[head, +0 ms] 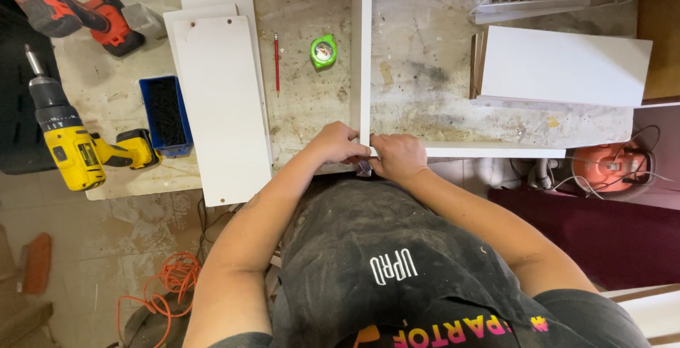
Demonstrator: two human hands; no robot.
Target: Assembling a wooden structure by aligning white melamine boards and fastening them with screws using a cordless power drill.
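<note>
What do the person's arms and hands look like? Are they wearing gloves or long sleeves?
No gloves and no long sleeves. The left hand and the right hand are bare, and both forearms are bare up to the elbows. No watch, ring or bracelet shows. A small dark mark sits on the left forearm. A dusty black apron hangs over the body.

I see bare bench (425, 72) at one o'clock; white boards (223, 100) and yellow drill (74, 146) crowd ten o'clock.

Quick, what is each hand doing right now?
Left hand: closed, gripping the corner where the upright white board meets the white strip.
Right hand: closed, pinching that same corner.
</note>
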